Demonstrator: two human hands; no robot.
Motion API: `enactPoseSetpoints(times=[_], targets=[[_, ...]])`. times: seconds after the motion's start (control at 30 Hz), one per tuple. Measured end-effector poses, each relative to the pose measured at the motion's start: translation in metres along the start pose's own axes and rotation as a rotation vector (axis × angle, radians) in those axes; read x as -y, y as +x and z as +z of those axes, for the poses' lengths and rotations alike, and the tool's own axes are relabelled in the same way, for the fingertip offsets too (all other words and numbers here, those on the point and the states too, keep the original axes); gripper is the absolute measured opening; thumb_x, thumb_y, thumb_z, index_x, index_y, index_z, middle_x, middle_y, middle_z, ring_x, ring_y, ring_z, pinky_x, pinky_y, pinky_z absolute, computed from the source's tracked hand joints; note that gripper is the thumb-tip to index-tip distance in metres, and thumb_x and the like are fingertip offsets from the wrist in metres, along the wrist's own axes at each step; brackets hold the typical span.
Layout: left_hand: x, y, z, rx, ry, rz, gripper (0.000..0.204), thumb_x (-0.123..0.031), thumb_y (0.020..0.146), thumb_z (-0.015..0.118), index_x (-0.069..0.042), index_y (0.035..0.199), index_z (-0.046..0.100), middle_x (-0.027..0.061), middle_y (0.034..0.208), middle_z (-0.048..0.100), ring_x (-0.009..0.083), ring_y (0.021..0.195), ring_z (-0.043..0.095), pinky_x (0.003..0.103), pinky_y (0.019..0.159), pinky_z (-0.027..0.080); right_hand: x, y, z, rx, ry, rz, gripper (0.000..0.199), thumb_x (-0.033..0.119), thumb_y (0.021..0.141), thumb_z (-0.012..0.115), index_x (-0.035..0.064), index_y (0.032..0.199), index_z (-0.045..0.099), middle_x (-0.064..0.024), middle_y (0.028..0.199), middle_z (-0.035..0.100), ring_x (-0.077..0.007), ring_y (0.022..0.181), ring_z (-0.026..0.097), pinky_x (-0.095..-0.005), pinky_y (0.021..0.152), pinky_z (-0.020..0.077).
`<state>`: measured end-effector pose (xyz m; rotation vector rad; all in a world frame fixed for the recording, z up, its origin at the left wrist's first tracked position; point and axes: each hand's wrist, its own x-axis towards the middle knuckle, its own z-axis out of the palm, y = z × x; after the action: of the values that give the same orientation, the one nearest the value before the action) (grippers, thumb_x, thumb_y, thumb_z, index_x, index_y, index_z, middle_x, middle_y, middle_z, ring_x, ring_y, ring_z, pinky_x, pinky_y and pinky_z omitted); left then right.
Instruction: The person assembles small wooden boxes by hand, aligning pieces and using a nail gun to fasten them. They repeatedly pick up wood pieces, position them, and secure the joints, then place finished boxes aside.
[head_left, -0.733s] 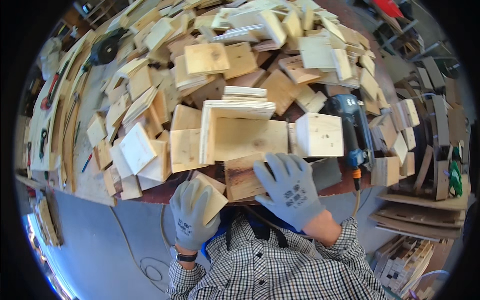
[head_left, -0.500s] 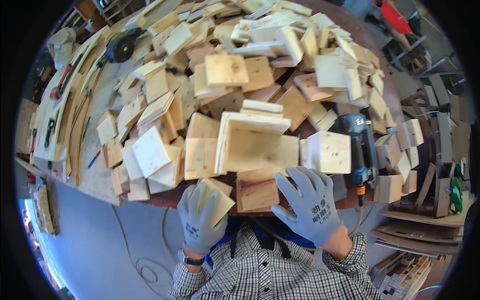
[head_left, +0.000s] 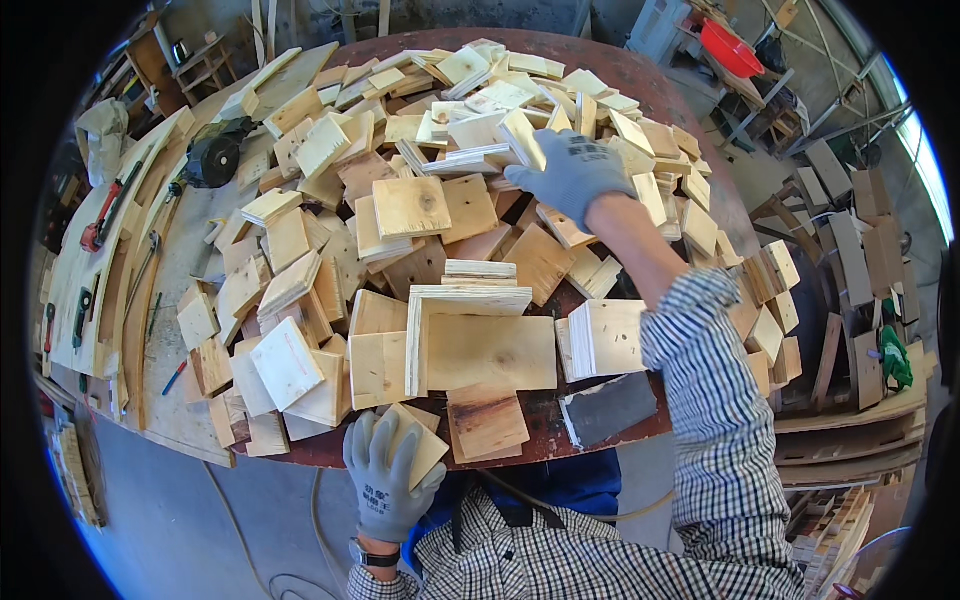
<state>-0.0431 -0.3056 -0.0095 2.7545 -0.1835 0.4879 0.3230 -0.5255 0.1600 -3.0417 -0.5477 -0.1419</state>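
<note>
My left hand [head_left: 385,475], in a grey work glove, is closed around a small square wooden board [head_left: 421,447] at the table's front edge. Far into the pile, my gloved right hand [head_left: 580,175] reaches with its thumb apart from the fingers. It is against or just beside a tilted wooden board [head_left: 522,138]; some fingertips are hidden. Between me and the pile, two boards form an L: an upright piece and a wide flat board [head_left: 490,352]. Thin strips [head_left: 480,270] lie on top. A knotty brown board [head_left: 487,418] lies at the front edge.
Many loose boards [head_left: 410,207] cover the red-brown table [head_left: 640,75]. A dark grey flat piece [head_left: 610,408] lies front right. Left are a black power tool [head_left: 215,155], long planks [head_left: 140,290] and a red-handled tool [head_left: 95,235]. Shelves of wood [head_left: 850,430] stand right.
My right hand has moved forward from the front edge onto the far pile, its sleeve now covering the nail gun on the right. My left hand keeps the small board. The view has tilted up.
</note>
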Motion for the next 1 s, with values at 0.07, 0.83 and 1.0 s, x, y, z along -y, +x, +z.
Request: enactPoseSetpoints(times=[0.07, 0.83, 1.0], targets=[[-0.002, 0.002, -0.003, 0.008, -0.001, 0.005, 0.062, -0.053, 0.094, 0.072, -0.011, 0.137, 0.056, 0.0202, 0.152, 0.049, 0.051, 0.14, 0.044, 0.066, 0.114, 0.035, 0.01, 0.017, 0.0, 0.121, -0.088, 0.037, 0.052, 0.052, 0.101, 0.06, 0.0097, 0.127, 0.073, -0.0192, 0.119, 0.077, -0.0338, 0.11, 0.075, -0.0467, 0.095, 0.0559], [-0.002, -0.001, -0.011, -0.031, -0.071, -0.018, 0.068, -0.026, 0.073, 0.088, -0.011, 0.133, 0.06, 0.0188, 0.148, 0.052, 0.0506, 0.14, 0.045, 0.066, 0.113, 0.039, -0.097, 0.006, -0.017, -0.44, 0.589, 0.103, 0.036, 0.037, 0.098, 0.069, 0.0019, 0.09, 0.073, -0.0174, 0.08, 0.073, -0.0246, 0.07, 0.072, -0.0422, 0.07, 0.0528], [-0.002, 0.003, -0.016, 0.029, -0.109, -0.044, 0.069, -0.03, 0.073, 0.089, -0.011, 0.134, 0.065, 0.0178, 0.149, 0.053, 0.0467, 0.141, 0.046, 0.063, 0.115, 0.038, -0.119, 0.004, -0.017, -0.404, 0.57, 0.045, 0.023, 0.026, 0.102, 0.068, 0.0044, 0.097, 0.073, -0.0008, 0.082, 0.066, -0.0091, 0.073, 0.058, -0.0288, 0.064, 0.0515]])
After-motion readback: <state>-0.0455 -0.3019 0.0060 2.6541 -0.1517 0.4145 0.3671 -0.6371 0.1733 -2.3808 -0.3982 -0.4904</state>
